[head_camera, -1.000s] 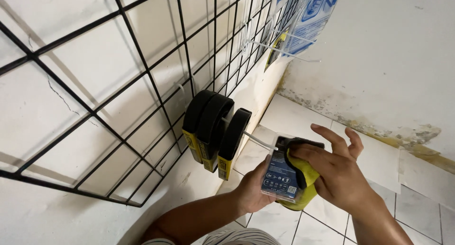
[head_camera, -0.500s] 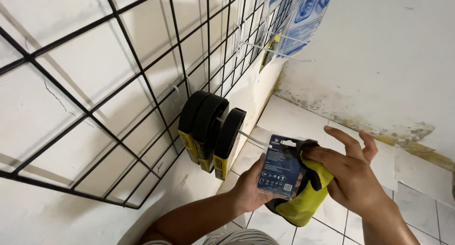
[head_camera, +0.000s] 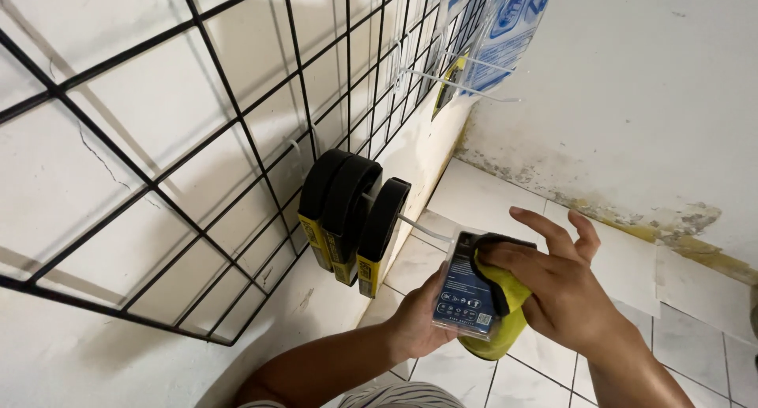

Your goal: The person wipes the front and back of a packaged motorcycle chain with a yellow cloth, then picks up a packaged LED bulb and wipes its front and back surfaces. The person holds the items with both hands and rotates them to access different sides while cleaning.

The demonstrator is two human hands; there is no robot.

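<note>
Below wall grid (head_camera: 197,139) | both hands (head_camera: 564,297) grip packaged yellow item (head_camera: 482,305), probably clamped.

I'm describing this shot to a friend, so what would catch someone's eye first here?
The packaged item, a clear pack with a dark card and a yellow-and-black product, sits at lower centre, held by the left hand and the right hand. Beside it, three black-and-yellow packs hang on a hook of the black wire grid that covers the white wall.
</note>
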